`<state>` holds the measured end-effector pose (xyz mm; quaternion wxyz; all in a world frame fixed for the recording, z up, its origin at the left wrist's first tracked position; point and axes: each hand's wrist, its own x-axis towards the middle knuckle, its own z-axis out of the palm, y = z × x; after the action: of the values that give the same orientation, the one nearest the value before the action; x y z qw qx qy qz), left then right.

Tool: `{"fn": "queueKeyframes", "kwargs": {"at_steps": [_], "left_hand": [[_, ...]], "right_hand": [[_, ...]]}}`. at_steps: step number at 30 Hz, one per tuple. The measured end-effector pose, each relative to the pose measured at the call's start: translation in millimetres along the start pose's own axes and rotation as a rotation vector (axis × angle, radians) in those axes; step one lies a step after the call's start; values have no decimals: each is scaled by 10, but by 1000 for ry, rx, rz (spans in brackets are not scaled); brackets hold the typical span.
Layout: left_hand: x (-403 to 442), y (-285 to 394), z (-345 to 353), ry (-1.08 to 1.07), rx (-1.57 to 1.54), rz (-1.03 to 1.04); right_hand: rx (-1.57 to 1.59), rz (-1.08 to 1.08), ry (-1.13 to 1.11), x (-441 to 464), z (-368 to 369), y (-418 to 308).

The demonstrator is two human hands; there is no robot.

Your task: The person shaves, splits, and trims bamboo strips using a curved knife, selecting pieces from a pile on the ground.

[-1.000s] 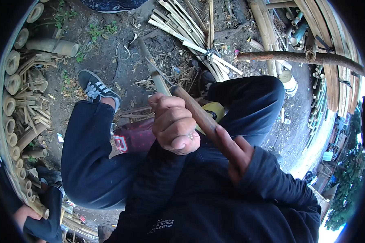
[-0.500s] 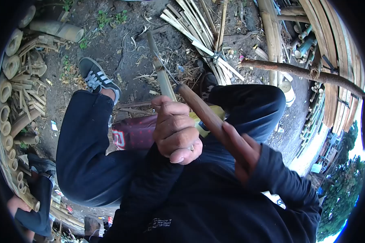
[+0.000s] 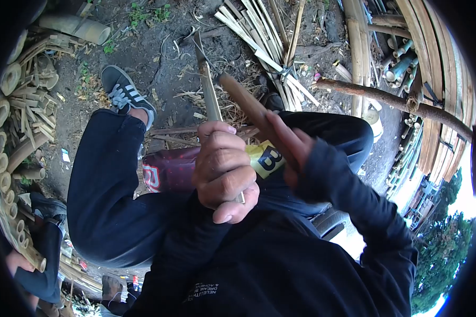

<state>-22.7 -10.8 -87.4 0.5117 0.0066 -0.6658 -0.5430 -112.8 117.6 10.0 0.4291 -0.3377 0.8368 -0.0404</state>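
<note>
Strip [image 3: 212,98] juts forward from the left hand [image 3: 225,171] clenched round it; rightward, the right hand [image 3: 297,143] grasps a handle [image 3: 248,104].

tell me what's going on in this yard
The person's left hand is closed around a pale bamboo-like strip that points away from the body. The right hand holds a wooden-handled tool, its front end close to the strip; whether they touch isn't clear. Beyond lie shavings and a bundle of slats.

Right hand [image 3: 295,145], wooden handle [image 3: 248,105] shifted forward along pale strip [image 3: 211,100].
</note>
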Motion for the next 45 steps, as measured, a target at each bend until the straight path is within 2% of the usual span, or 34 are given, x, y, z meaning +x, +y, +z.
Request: {"fn": "queueKeyframes", "kwargs": {"at_steps": [4,7,8,11,13,18,20,25,27,32,34,37,40,43,45], "left_hand": [[18,-3,-53,21,-25,-29],[42,-2,10,44,-100,-54],[44,-9,22,49,-99,-51],[50,7,39,54,-121,-79],[36,21,31,39,-123,-90],[28,33,-25,39,-110,-96],[13,34,-60,-104,-59,-77],[-23,26,10,2,-131,-85],[-32,32,11,-76,-93,-86],[-8,13,-18,-84,-111,-74],[3,-1,-13,-118,-112,-67],[14,-12,47,-89,-131,-56],[3,6,49,-158,-136,-62],[-25,2,10,-115,-147,-71],[3,-3,-18,-118,-174,-77]], "right_hand": [[50,-40,-21,-27,-189,27],[90,12,-91,-537,-454,-138],[127,-35,-67,-673,-471,-159],[123,-23,-84,-906,-603,-276],[-18,50,-151,-960,-648,-320],[-113,73,-146,-933,-746,-436],[-141,96,-169,-946,-806,-443],[-184,109,-214,-856,-823,-415],[-211,148,-197,-734,-732,-316],[-340,87,-145,-616,-823,-402],[-493,191,-283,-677,-976,-515],[-535,166,-231,-543,-1014,-484],[-556,125,-154,-432,-1071,-496],[-639,173,-310,-455,-1227,-626],[-615,112,-254,-407,-1204,-541]]}}
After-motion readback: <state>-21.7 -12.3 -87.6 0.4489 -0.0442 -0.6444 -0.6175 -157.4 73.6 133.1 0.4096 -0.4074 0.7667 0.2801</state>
